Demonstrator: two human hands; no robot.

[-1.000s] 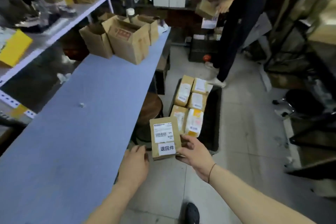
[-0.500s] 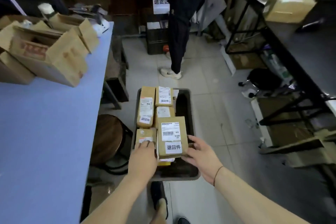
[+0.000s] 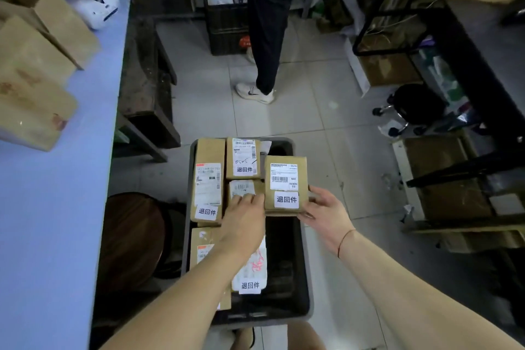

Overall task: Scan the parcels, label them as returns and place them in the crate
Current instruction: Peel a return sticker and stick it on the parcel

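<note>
Labelled parcel (image 3: 285, 183) is gripped over the crate (image 3: 305, 287) by the right hand (image 3: 325, 214). Left hand (image 3: 244, 220) is laid flat on packed parcels (image 3: 208, 179).

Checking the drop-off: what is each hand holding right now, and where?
Right hand grips the labelled parcel at its lower right corner. Left hand holds nothing, fingers resting on parcels in the crate.

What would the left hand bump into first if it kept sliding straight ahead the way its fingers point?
Probably the small parcel under the left hand's fingertips, then the labelled parcel behind it in the crate. Depth is unclear.
</note>
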